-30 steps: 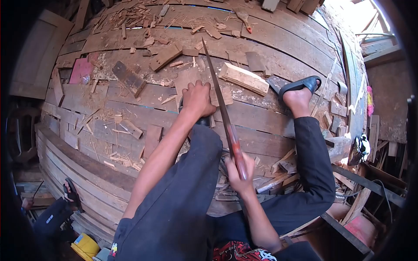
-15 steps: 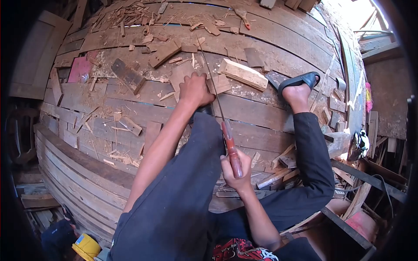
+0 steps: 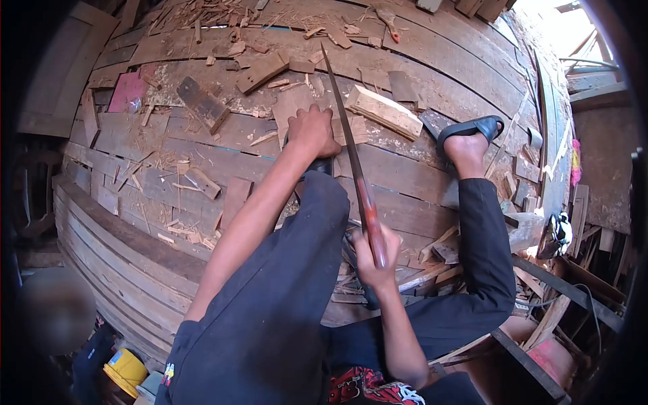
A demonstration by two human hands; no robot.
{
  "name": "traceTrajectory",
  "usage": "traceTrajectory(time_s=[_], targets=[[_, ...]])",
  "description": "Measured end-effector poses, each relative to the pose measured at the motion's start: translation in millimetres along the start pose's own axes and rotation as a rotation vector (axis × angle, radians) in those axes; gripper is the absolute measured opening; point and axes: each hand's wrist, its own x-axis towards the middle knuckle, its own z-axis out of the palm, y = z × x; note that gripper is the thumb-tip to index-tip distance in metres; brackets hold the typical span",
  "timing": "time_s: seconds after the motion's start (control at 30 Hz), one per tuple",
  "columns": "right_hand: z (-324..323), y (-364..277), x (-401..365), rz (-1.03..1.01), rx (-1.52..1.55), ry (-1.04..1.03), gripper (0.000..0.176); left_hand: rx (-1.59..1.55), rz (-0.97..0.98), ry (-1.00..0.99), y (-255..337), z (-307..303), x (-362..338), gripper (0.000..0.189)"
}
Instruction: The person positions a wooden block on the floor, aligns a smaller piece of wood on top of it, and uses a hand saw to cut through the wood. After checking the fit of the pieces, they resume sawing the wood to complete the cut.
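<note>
My right hand (image 3: 378,255) is closed around the red-brown wooden handle (image 3: 370,216) of a long, machete-like knife. Its dark narrow blade (image 3: 345,128) points away from me, seen nearly edge-on, so its full shape is hard to tell. Close to the left of the blade, my left hand (image 3: 314,132) presses on a flat piece of wooden board (image 3: 287,104) on the floor, fingers bent over it and thumb out to the right. A dark sandal shows just behind that hand, partly covered by my knee. Part of the board continues right of the blade.
A pale wood block (image 3: 385,113) lies right of the blade, near my sandaled foot (image 3: 467,143). Offcuts and shavings litter the plank floor (image 3: 398,169). A brush (image 3: 387,23) lies at the top. Stacked planks (image 3: 121,233) and a yellow bucket (image 3: 125,370) are at left.
The blade has lifted and tilted, so more of its side and tip shows. The right hand has shifted slightly right. The left hand stays on the board; the view has moved slightly.
</note>
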Motion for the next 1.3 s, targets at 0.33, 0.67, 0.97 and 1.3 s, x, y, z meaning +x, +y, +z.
traceTrajectory(time_s=[0.33,0.67,0.97,1.3], targets=[[-22.4,-13.1,-37.2,0.086,-0.043,-0.043,0.022,-0.005,0.015,0.029,-3.1,3.7,0.3,0.073],[-20.7,-12.2,-27.5,0.033,-0.094,-0.028,0.024,-0.043,-0.005,0.009,-6.8,-1.7,6.5,0.075],[8.1,6.6,52.8,-0.005,0.043,0.029,0.024,-0.077,-0.016,0.035,-4.4,3.2,-0.1,0.065],[-34.8,-1.9,-62.8,0.063,-0.118,-0.036,0.01,-0.087,-0.021,0.056,-8.0,7.0,2.4,0.074]])
